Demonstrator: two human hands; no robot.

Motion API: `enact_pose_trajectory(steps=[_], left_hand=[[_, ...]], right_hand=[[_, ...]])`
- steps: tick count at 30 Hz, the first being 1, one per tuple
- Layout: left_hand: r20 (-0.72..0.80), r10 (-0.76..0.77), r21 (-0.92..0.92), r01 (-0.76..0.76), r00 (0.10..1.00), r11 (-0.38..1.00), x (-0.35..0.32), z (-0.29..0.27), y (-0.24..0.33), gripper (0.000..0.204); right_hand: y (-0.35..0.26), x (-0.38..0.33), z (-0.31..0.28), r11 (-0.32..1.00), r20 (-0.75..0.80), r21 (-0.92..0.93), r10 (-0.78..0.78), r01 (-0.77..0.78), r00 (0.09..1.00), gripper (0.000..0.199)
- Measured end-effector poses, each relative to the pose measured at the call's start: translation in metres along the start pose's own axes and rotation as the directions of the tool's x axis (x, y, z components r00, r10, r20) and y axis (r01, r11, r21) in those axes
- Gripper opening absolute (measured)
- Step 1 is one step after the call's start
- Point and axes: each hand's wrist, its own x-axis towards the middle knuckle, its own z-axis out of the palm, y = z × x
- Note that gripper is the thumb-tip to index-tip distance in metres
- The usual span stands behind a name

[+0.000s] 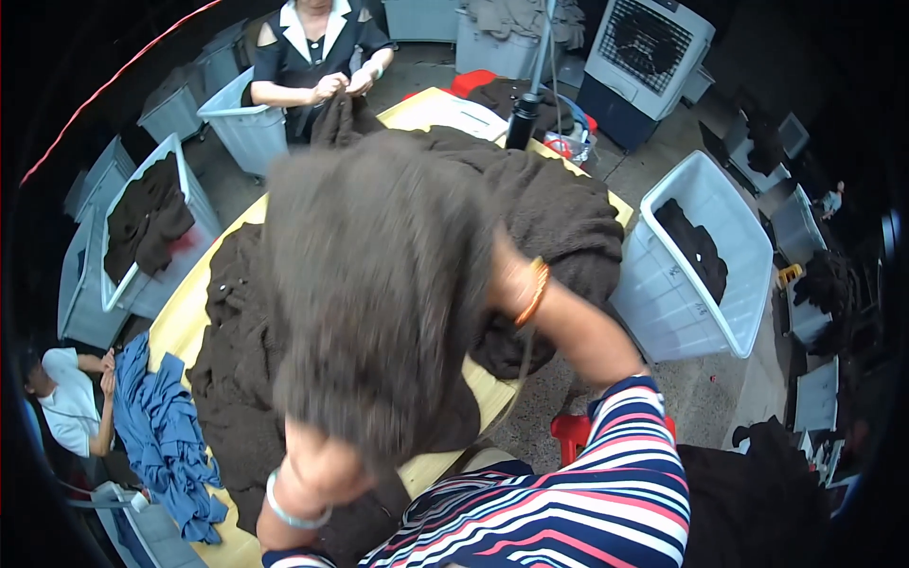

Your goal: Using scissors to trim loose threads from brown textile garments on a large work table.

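Observation:
A dark brown garment of fleecy cloth (379,256) is held up in front of me, smeared by motion. At its lower left edge is my left hand (327,464), closed on the cloth, with a pale bangle at the wrist. On its right side my right hand (509,282) holds it too, an orange bracelet on that wrist. The cloth hides most of the fingers of both hands. Beneath and behind lie heaps of the same brown cloth (559,208) on a yellow table (180,303).
Across the table a person (317,57) handles brown cloth. At the left another person (76,398) sits by blue cloth (170,426). Pale plastic bins (663,293) with cloth flank the table. A black-wrapped pole (524,118), a cooler fan (649,47) and a red stool (568,435) stand around.

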Motion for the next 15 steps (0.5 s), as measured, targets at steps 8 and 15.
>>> enact_pose_trajectory(steps=[8, 15], left_hand=[[-0.321, -0.016, -0.245, -0.066, 0.947, 0.967, 0.168, 0.169, -0.078, 0.039], [0.108, -0.092, -0.084, 0.101, 0.99, 0.991, 0.144, 0.35, -0.126, 0.049]], right_hand=[[0.211, -0.095, 0.05, 0.546, 0.309, 0.542, 0.577, -0.639, 0.756, 0.049], [0.195, -0.184, 0.115, 0.726, 0.232, 0.111, 0.645, -0.679, 0.728, 0.076]])
